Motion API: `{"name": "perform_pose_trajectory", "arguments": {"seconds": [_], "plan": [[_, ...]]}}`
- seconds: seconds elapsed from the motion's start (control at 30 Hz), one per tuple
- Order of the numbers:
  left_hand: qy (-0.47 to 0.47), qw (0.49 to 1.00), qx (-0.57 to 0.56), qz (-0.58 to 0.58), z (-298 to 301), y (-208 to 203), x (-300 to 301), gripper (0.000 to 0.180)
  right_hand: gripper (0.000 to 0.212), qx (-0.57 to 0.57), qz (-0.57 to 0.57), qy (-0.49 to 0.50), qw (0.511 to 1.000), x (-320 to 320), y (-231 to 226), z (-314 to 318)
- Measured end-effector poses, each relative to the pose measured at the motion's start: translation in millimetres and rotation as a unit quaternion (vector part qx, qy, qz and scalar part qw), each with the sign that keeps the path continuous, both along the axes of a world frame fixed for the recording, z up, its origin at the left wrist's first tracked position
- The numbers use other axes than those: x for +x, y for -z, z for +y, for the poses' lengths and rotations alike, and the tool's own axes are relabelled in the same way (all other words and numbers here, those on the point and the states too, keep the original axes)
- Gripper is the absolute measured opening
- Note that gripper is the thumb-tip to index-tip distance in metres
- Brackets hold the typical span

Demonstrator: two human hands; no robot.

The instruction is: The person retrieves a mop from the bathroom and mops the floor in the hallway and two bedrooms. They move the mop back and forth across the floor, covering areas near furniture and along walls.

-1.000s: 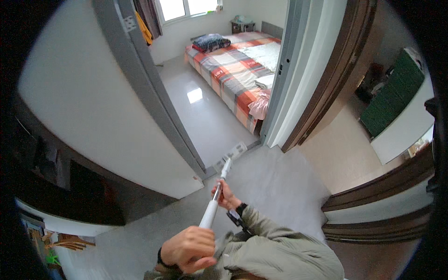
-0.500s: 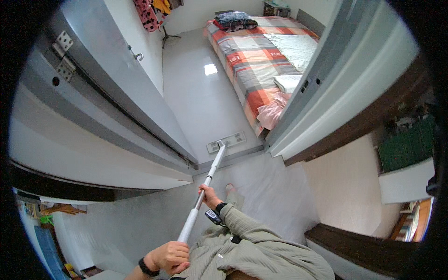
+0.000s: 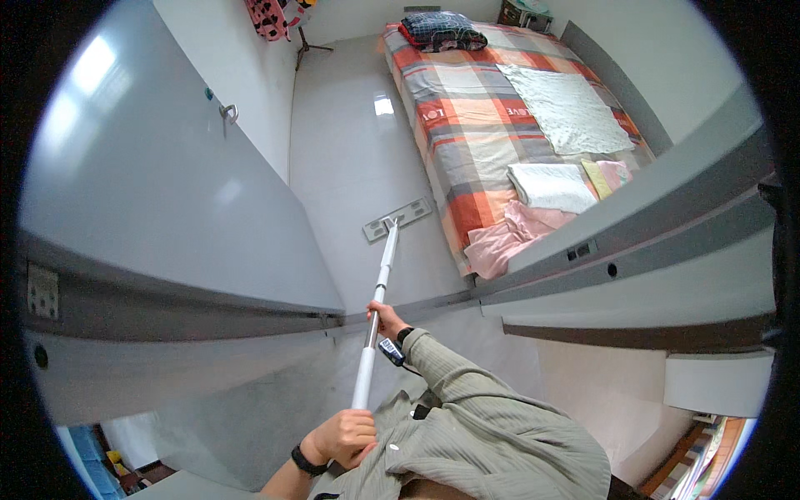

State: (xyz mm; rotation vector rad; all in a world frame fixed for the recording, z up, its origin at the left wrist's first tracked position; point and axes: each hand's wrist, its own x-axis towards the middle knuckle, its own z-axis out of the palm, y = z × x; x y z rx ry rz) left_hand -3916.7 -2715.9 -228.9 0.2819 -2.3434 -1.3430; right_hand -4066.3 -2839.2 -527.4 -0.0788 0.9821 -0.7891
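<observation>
A flat mop (image 3: 397, 220) with a grey rectangular head lies on the bedroom floor just past the doorway. Its white and silver pole slants back toward my body. My left hand (image 3: 343, 437), with a black band at the wrist, is closed round the top end of the pole. Further down, my right hand (image 3: 387, 319) wraps round the silver section. A small dark device (image 3: 391, 351) with a pale label hangs by the right wrist, below the cuff of my green sleeve.
On the right, a bed (image 3: 467, 133) with a plaid cover carries folded bedding (image 3: 444, 31), a white folded cloth (image 3: 550, 185) and a pink cloth (image 3: 518, 236). A grey door (image 3: 167, 167) stands open at left. The door frame (image 3: 617, 258) rises on the right; a threshold (image 3: 417, 310) crosses the floor.
I have moved forward into the doorway. The mop head has slid further into the room, away from the threshold. Both hands keep their grip on the pole.
</observation>
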Motion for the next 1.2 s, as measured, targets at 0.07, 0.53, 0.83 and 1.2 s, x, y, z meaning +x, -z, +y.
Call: {"name": "perform_pose_trajectory", "arguments": {"seconds": [0.07, 0.53, 0.83, 1.2], "plan": [[-0.014, 1.000, -0.002, 0.015, -36, -9, -17, 0.024, 0.019, -0.009, -0.026, -0.012, 1.000, -17, -2, -40], [-0.072, 0.995, 0.027, 0.070, -373, 2, -119, 0.022, 0.019, 0.022, -0.045, 0.001, 0.999, -87, 20, -389], [-0.111, 0.989, 0.015, 0.099, -613, 5, -163, 0.020, 0.017, 0.021, -0.053, 0.007, 0.998, -119, 24, -635], [-0.076, 0.989, 0.004, 0.125, -922, 24, -151, 0.022, 0.018, -0.047, 0.002, -0.030, 0.998, -120, 39, -946]]}}
